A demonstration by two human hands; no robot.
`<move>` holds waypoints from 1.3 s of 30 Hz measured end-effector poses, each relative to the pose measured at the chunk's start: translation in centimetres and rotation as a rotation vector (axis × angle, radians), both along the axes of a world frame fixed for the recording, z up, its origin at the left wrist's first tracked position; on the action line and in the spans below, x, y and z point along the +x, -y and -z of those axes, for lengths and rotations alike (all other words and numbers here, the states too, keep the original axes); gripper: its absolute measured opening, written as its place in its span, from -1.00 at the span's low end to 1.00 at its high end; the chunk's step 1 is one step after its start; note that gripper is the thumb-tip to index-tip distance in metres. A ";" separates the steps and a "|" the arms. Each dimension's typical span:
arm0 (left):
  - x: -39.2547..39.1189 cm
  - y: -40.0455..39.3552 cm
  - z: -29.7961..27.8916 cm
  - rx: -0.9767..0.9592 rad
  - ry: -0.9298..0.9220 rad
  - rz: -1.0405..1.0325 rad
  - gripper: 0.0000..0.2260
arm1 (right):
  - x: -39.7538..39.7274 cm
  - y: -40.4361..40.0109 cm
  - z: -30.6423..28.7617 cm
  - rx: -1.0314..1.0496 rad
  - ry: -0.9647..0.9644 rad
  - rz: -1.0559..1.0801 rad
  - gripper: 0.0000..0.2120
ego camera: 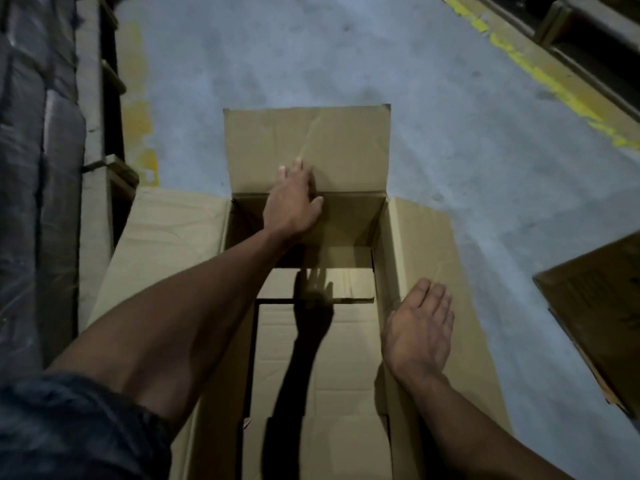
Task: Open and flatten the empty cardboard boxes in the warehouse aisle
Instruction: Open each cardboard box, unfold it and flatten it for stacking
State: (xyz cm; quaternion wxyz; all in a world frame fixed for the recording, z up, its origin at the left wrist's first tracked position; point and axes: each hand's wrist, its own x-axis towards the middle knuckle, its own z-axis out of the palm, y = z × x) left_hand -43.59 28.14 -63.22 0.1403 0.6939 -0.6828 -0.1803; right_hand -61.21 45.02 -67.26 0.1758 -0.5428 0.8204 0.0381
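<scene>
- Brown cardboard box (311,341) is sitting open on the grey concrete floor (450,133) in front of me, its flaps splayed outward.
- I am seeing my left hand (294,199) reaching over the far flap (308,147), fingers straight and resting against it.
- My right hand (420,327) is lying flat, fingers together, on the right flap (433,258).
- A second box (595,306) is sitting at the right edge.
- Yellow floor line (540,74) is running along the far right.
</scene>
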 end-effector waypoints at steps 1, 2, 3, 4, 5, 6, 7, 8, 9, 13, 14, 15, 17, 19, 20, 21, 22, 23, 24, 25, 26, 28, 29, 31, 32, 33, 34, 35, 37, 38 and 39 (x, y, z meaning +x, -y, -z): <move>0.2 0.5 0.5 0.005 0.141 0.071 -0.48 | 0.1 0.0 0.0 0.004 0.007 -0.004 -0.31; 0.3 1.1 1.1 0.013 0.238 0.129 -0.47 | 0.0 0.1 0.1 0.008 0.012 -0.006 -0.30; 0.4 1.6 1.7 0.013 0.303 0.176 -0.48 | 0.0 0.1 0.1 0.010 0.014 -0.010 -0.28; 0.7 1.8 1.9 0.005 0.348 0.213 -0.51 | 0.1 0.1 0.0 0.009 0.018 -0.018 -0.27; 0.8 1.9 2.3 0.000 0.379 0.240 -0.54 | 0.1 0.1 0.0 0.008 0.017 -0.024 -0.26; 0.8 2.1 2.6 -0.001 0.401 0.258 -0.58 | 0.1 0.1 0.0 0.005 0.011 -0.026 -0.26; 0.8 2.3 2.9 0.013 0.416 0.265 -0.61 | 0.1 0.1 0.2 -0.001 0.006 -0.023 -0.27; 0.7 2.4 2.9 0.033 0.431 0.261 -0.65 | 0.1 0.1 0.3 -0.006 0.006 -0.017 -0.28; 0.7 2.4 2.9 0.054 0.451 0.252 -0.69 | 0.2 0.2 0.4 -0.013 0.008 -0.010 -0.29; 0.4 2.9 2.3 0.142 0.496 0.245 -0.77 | 0.2 0.2 0.7 -0.029 0.028 -0.003 -0.30; 0.4 3.0 2.0 0.163 0.487 0.246 -0.77 | 0.2 0.2 0.7 -0.027 0.029 -0.009 -0.28; 0.4 3.1 1.8 0.190 0.470 0.250 -0.76 | 0.2 0.2 0.7 -0.024 0.029 -0.014 -0.26; 0.8 2.9 1.6 0.217 0.429 0.269 -0.66 | 0.0 0.1 0.7 -0.019 0.023 -0.017 -0.25; 1.5 1.9 1.3 0.207 0.428 0.314 -0.48 | 0.0 0.2 0.7 -0.028 0.036 -0.008 -0.29; 2.0 1.1 1.1 0.198 0.430 0.323 -0.41 | 0.0 0.2 0.7 -0.030 0.042 -0.004 -0.31; 2.4 0.2 0.9 0.194 0.428 0.317 -0.38 | 0.0 0.2 0.7 -0.029 0.045 0.000 -0.33; 2.9 -1.0 0.7 0.199 0.421 0.301 -0.37 | 0.0 0.1 0.6 -0.025 0.045 0.000 -0.33; 3.3 -2.2 0.5 0.226 0.406 0.285 -0.36 | -0.1 0.1 0.7 -0.017 0.044 -0.006 -0.31; 3.9 -3.7 0.2 0.261 0.390 0.266 -0.36 | -0.2 0.0 0.5 -0.004 0.041 -0.019 -0.27; 4.3 -5.1 0.0 0.292 0.379 0.253 -0.36 | -0.5 -0.1 0.3 0.010 0.038 -0.035 -0.24; 4.8 -6.7 -0.1 0.311 0.381 0.245 -0.36 | -0.7 -0.2 0.1 0.026 0.035 -0.049 -0.21; 5.8 -10.2 -0.2 0.321 0.405 0.235 -0.38 | -1.1 -0.8 -0.5 0.045 0.036 -0.072 -0.20; 6.2 -12.1 -0.3 0.323 0.417 0.223 -0.38 | -1.3 -1.4 -0.9 0.050 0.034 -0.085 -0.19; 6.9 -15.3 -0.1 0.331 0.435 0.188 -0.39 | -1.4 -2.7 -1.1 0.053 0.019 -0.107 -0.16; 7.2 -17.3 -0.1 0.341 0.440 0.157 -0.39 | -1.4 -3.8 -1.2 0.058 0.009 -0.117 -0.15; 7.5 -18.7 0.0 0.351 0.444 0.124 -0.40 | -1.3 -4.6 -1.3 0.059 -0.001 -0.128 -0.13; 7.8 -20.4 -0.1 0.359 0.449 0.088 -0.40 | -1.3 -5.8 -1.4 0.064 -0.013 -0.139 -0.12; 8.1 -21.7 0.0 0.355 0.450 0.054 -0.41 | -1.3 -6.7 -1.4 0.068 -0.023 -0.150 -0.11; 8.6 -24.4 -0.1 0.352 0.436 -0.008 -0.43 | -1.5 -8.7 -1.8 0.100 -0.046 -0.174 -0.09; 9.0 -25.6 -0.1 0.357 0.423 -0.043 -0.42 | -1.6 -9.6 -2.1 0.115 -0.053 -0.189 -0.09; 9.4 -26.8 -0.2 0.359 0.412 -0.076 -0.41 | -1.6 -10.7 -2.4 0.125 -0.058 -0.198 -0.09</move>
